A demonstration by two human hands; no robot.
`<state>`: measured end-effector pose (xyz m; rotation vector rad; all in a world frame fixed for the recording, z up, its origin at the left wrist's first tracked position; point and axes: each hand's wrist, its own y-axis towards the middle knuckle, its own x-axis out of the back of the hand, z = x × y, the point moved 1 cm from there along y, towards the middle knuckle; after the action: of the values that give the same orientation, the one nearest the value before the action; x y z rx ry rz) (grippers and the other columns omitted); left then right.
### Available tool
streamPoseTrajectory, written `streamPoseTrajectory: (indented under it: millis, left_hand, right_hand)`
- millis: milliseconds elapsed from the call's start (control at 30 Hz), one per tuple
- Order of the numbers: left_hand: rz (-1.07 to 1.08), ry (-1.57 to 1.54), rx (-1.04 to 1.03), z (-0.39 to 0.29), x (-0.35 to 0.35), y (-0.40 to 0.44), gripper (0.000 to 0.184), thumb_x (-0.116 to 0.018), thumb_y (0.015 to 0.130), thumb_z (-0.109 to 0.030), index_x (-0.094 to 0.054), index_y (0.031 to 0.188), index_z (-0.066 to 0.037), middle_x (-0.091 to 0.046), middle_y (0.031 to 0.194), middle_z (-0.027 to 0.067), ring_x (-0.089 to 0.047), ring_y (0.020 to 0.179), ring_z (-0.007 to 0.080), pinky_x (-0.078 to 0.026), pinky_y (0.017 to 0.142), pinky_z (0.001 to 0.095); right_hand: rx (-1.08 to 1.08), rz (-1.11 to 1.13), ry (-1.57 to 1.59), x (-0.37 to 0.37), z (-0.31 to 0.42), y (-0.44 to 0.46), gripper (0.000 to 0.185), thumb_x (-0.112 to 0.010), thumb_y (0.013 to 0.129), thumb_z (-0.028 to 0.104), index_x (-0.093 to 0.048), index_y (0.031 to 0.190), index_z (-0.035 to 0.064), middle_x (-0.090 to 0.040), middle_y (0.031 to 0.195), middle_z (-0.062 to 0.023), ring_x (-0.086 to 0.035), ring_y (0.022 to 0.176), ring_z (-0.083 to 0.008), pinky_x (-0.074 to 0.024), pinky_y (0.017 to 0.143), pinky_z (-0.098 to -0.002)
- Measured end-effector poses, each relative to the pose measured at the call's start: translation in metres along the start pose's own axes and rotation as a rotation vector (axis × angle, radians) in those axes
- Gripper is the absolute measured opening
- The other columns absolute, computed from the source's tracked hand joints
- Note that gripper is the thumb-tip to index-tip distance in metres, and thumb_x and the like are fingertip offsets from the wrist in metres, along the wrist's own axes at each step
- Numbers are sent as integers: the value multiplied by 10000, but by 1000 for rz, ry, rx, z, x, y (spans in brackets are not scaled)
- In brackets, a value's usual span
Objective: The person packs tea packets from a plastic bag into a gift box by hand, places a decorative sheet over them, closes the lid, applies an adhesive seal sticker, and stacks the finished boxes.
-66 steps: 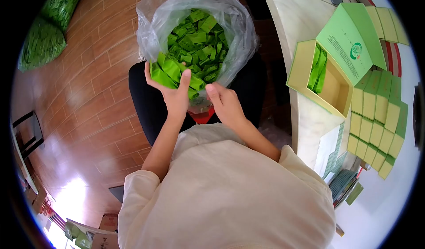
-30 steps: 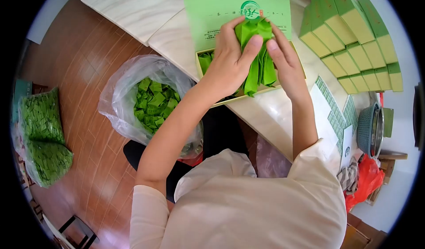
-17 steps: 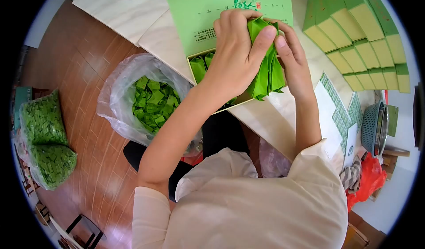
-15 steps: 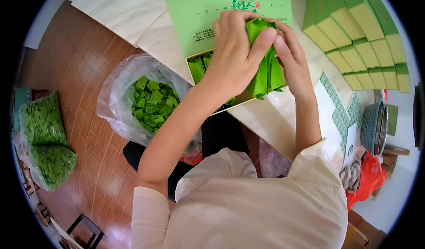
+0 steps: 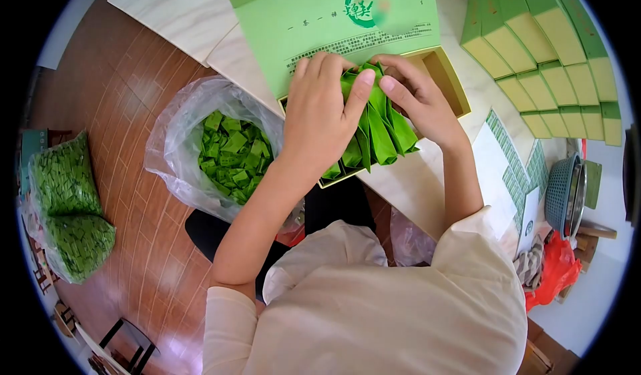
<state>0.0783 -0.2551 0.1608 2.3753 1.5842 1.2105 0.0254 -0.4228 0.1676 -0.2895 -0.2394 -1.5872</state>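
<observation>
A bunch of shiny green packets (image 5: 384, 131) is gripped between my left hand (image 5: 319, 105) and my right hand (image 5: 422, 105), low over an open gift box (image 5: 437, 75). Both thumbs press near the top of the bunch, and the other fingers curl around its far side. Under my left hand, part of the box and its contents is hidden. The box's right end shows a bare yellow inside. Its light green lid (image 5: 267, 28), printed with a round logo and dark writing, stands raised behind my hands.
A clear plastic bag (image 5: 167, 138) of loose green packets (image 5: 234, 155) stands open left of my knees. Stacked green boxes (image 5: 534, 28), printed sheets (image 5: 511, 168) and a blue basket (image 5: 559, 191) are at the right. Filled bags (image 5: 70, 208) lie on the floor at far left.
Both hands have come down and slightly left with the green packets, lower over the box. More of the box's right end and of the lid's print now shows.
</observation>
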Motion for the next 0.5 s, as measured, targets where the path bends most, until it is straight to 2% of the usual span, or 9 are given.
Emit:
streamPoseTrajectory:
  millis: [33,100,167,233,300,367,433,500]
  left_hand:
    - [-2,0,1,1,-1,0,324,-535,925,-308,-553,969,12,-537,960,150,-487,886,336,-405,789,419]
    - [-151,103,-62,1,-4,-1,250,-598,881,-246,-563,963,-13,-535,968,132,-494,898,318,-416,771,406]
    - [-141,171,-61,0,-6,-1,235,-625,853,-216,-565,971,-22,-533,974,125,-497,902,311,-420,772,398]
    - [-135,244,-57,-2,-7,-1,234,-651,825,-185,-568,980,-31,-531,980,118,-499,906,304,-424,773,390]
    - [-26,346,-6,-4,-9,-1,292,-663,818,-160,-582,1085,-73,-513,1005,112,-511,900,312,-428,794,406]
    - [-18,343,-6,-5,-6,2,286,-653,828,-162,-582,1091,-76,-517,1001,118,-515,896,304,-433,791,395]
    - [-22,341,-1,-5,-2,0,281,-642,837,-164,-583,1098,-79,-521,997,124,-519,893,296,-438,789,384]
    - [-145,24,-44,-1,8,-7,231,-624,835,-122,-572,1045,-42,-540,980,117,-534,902,275,-440,762,360]
  right_hand:
    - [0,7,-1,-2,-2,1,431,-579,929,307,-496,1268,56,-598,887,-53,-536,754,-127,-465,699,-273]
    - [0,14,-5,-3,-5,2,462,-579,927,310,-482,1310,70,-623,918,-66,-546,747,-131,-470,691,-277]
    - [13,25,-135,-3,-7,3,527,-605,910,279,-429,1384,128,-659,949,-102,-577,718,-156,-477,673,-288]
    - [-25,44,-231,-5,2,-1,545,-619,900,259,-418,1394,146,-662,927,-111,-588,708,-174,-476,667,-296]
    - [-60,61,-328,-8,4,-1,567,-632,889,239,-406,1404,164,-665,906,-120,-599,699,-193,-476,661,-304]
    - [36,14,-290,-10,1,0,581,-650,876,208,-406,1402,168,-661,871,-129,-601,664,-229,-470,635,-329]
    - [10,-29,-319,-11,6,-3,542,-639,883,202,-427,1380,157,-655,854,-128,-602,657,-230,-472,634,-337]
    - [-12,-69,-349,-12,9,-3,503,-629,890,195,-449,1358,146,-649,837,-127,-603,649,-230,-475,632,-345]
